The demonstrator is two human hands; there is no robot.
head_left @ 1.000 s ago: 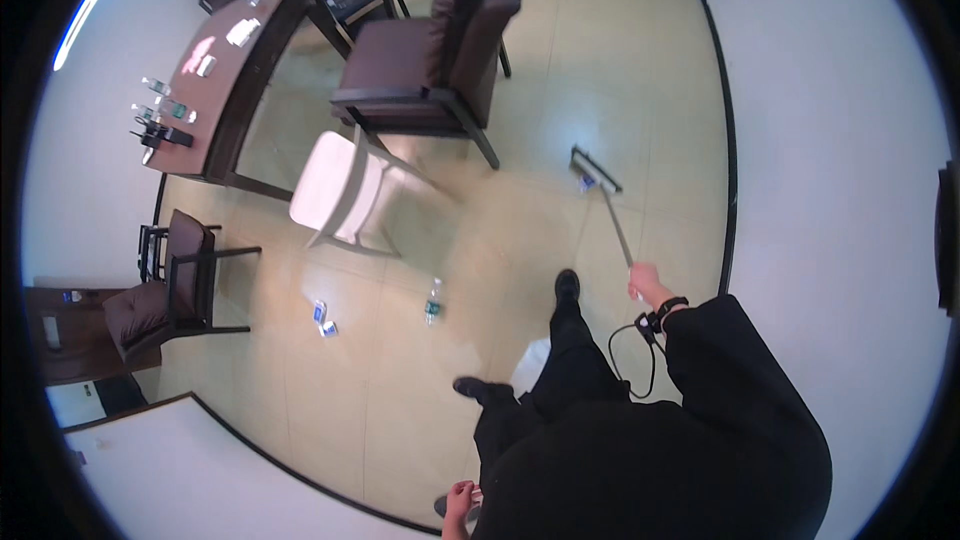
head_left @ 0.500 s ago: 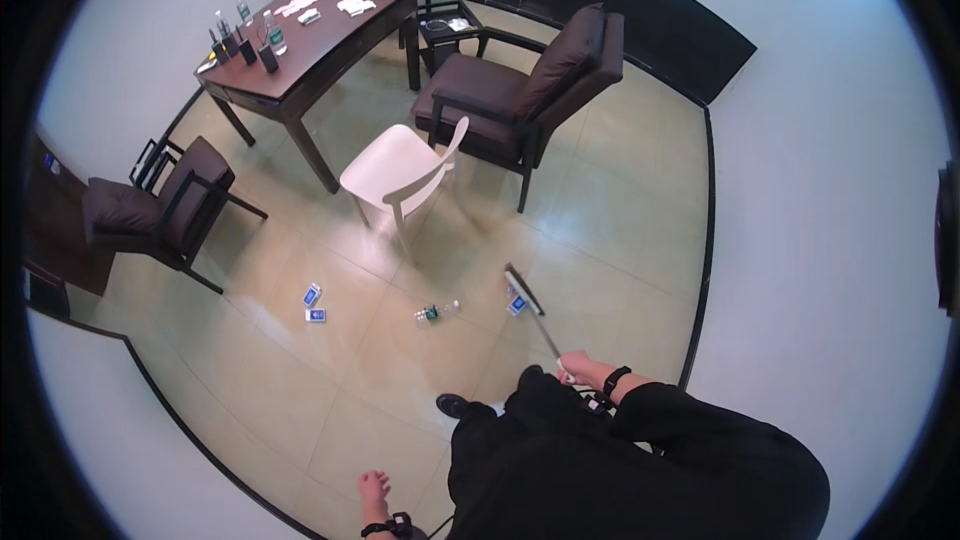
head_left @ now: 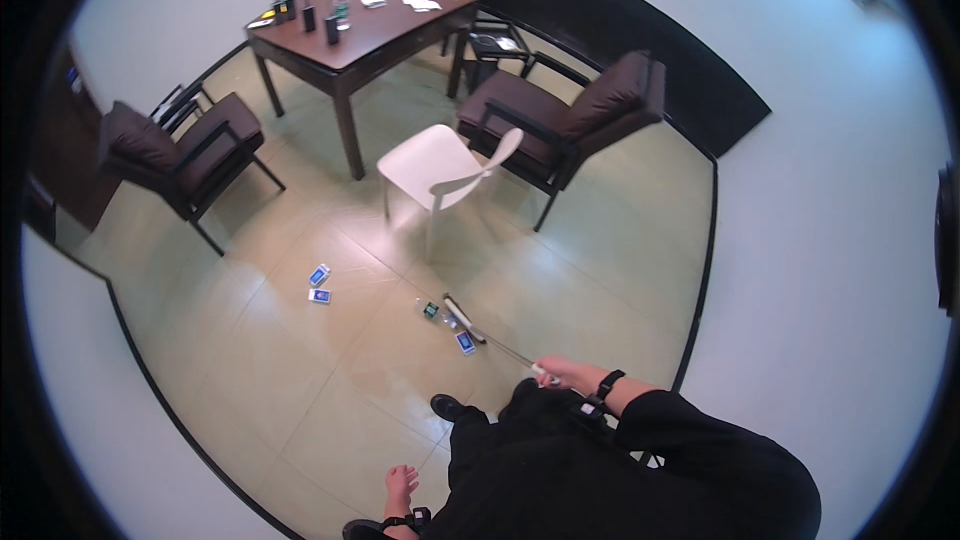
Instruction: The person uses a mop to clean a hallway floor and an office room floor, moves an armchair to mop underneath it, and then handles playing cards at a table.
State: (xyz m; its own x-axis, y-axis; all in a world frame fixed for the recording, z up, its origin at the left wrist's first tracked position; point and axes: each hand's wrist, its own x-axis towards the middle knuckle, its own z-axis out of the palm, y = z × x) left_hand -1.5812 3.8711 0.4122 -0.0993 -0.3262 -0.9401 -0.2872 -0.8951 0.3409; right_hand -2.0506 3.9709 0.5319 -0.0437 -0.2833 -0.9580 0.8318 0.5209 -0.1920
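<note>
My right hand (head_left: 562,372) is closed around the handle of a broom (head_left: 463,317), whose long white head with a dark edge rests on the floor. Against the head's left side are a clear plastic bottle (head_left: 430,310) with a green label, lying on its side, and a small blue-and-white box (head_left: 465,343). The broom head hides part of the bottle's neck end. Farther left, two more blue-and-white boxes, one (head_left: 319,275) behind the other (head_left: 320,296), lie on the tiles. My left hand (head_left: 402,481) hangs low with loosely spread fingers and holds nothing.
A white chair (head_left: 430,162) stands just ahead on the tiled floor. Beyond it are a dark table (head_left: 390,22) with bottles, black upright devices and papers, and brown armchairs (head_left: 515,105) on both sides. A wall (head_left: 820,270) rises to my right.
The broom has swept leftward, and the small box beside it has slid left up to the bottle. My view has shifted too. The two other boxes lie as before.
</note>
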